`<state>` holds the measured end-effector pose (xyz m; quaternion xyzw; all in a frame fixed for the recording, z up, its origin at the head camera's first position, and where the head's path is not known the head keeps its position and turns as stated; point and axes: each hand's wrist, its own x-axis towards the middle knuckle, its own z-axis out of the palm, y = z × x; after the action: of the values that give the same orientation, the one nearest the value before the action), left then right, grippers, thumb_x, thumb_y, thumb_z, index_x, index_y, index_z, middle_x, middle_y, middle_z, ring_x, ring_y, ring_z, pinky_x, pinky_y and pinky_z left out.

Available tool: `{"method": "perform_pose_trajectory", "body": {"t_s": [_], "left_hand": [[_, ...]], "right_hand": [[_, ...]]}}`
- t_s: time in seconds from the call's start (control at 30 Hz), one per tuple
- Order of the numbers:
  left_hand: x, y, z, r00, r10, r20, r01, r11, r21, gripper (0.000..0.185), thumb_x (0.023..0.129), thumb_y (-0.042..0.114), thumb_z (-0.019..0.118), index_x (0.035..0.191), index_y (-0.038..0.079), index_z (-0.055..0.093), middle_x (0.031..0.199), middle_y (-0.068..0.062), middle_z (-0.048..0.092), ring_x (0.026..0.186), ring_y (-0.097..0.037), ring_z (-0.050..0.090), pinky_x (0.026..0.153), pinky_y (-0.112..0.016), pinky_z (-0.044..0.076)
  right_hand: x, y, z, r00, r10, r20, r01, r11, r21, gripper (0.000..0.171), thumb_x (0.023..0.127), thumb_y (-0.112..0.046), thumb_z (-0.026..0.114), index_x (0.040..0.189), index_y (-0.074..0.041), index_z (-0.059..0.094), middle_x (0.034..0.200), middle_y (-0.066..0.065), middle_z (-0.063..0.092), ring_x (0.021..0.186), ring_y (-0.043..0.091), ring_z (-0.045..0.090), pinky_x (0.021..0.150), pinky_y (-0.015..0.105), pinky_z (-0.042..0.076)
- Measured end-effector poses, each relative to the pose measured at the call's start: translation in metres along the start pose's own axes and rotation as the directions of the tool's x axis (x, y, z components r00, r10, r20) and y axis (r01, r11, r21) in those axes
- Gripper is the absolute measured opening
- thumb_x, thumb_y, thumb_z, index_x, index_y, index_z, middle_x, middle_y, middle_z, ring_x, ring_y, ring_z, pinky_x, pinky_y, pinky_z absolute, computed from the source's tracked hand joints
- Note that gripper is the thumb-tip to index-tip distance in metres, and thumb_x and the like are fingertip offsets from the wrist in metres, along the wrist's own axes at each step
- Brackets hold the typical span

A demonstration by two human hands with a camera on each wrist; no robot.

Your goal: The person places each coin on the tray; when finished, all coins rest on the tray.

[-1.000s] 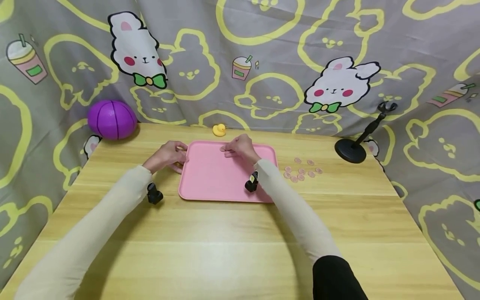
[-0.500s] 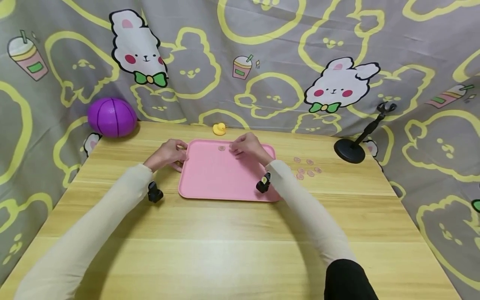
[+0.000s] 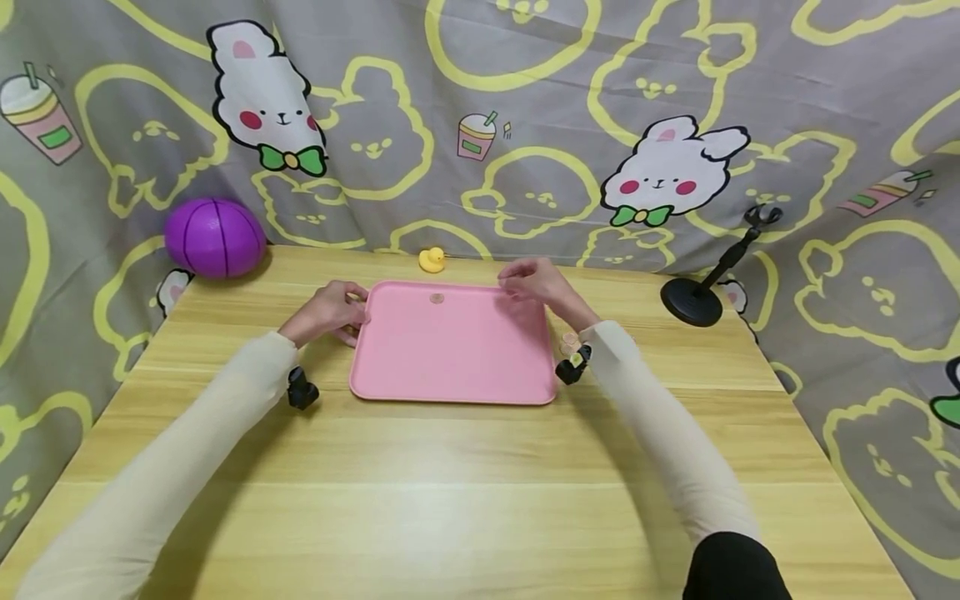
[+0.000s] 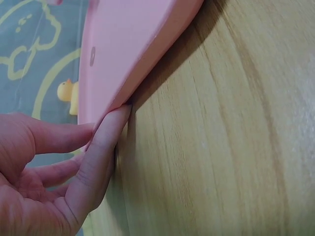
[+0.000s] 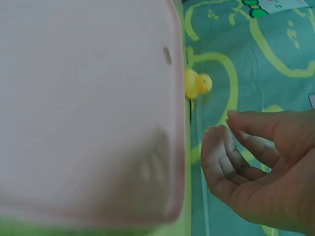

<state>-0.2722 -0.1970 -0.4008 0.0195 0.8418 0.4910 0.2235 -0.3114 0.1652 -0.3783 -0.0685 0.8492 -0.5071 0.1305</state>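
Left hand (image 4: 54, 167) grip pinches pink tray (image 3: 450, 350) edge; right hand (image 5: 261, 167) hangs released, wrist view shows.

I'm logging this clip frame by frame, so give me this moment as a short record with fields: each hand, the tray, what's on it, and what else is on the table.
left hand: fingers grip the tray's left edge
right hand: over the tray's far right corner, fingers loosely curled, holding nothing
tray: pink, flat on the table
on tray: one disc near the far edge
far edge of table: duck, purple ball
right side: black stand
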Motion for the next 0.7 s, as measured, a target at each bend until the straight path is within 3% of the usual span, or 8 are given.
{"method": "perform_pose_trajectory", "body": {"t_s": [0.17, 0.43, 0.7], "left_hand": [[-0.003, 0.003, 0.001, 1.0, 0.008, -0.006, -0.008, 1.0, 0.005, 0.059, 0.096, -0.003, 0.057, 0.15, -0.016, 0.038, 0.118, -0.03, 0.061, 0.085, -0.023, 0.068, 0.07, -0.035, 0.069], [-0.006, -0.001, -0.002, 0.999, 0.019, -0.032, -0.019, 1.0, 0.004, 0.057, 0.098, -0.003, 0.058, 0.15, -0.016, 0.039, 0.12, -0.03, 0.061, 0.083, -0.02, 0.069, 0.07, -0.035, 0.069], [-0.003, 0.001, 0.002, 1.0, 0.012, -0.013, -0.012, 1.0, -0.022, 0.06, 0.096, -0.004, 0.056, 0.151, -0.016, 0.036, 0.118, -0.029, 0.059, 0.085, -0.023, 0.068, 0.071, -0.036, 0.069]], "right_hand": [[-0.006, 0.012, -0.021, 1.0, -0.028, -0.01, 0.027, 0.998, -0.051, 0.027, 0.101, -0.002, 0.065, 0.124, 0.01, 0.069, 0.122, 0.03, 0.069, 0.107, 0.041, 0.068, 0.099, 0.051, 0.061], [-0.013, 0.026, -0.041, 0.997, -0.063, -0.036, 0.063, 0.998, -0.007, 0.027, 0.102, 0.001, 0.062, 0.124, 0.015, 0.065, 0.12, 0.034, 0.066, 0.094, 0.027, 0.071, 0.088, 0.039, 0.067], [-0.025, 0.044, -0.062, 0.997, -0.044, -0.059, 0.042, 0.999, -0.029, 0.028, 0.103, 0.0, 0.061, 0.126, 0.016, 0.063, 0.12, 0.033, 0.066, 0.088, 0.018, 0.07, 0.085, 0.032, 0.067]]}}
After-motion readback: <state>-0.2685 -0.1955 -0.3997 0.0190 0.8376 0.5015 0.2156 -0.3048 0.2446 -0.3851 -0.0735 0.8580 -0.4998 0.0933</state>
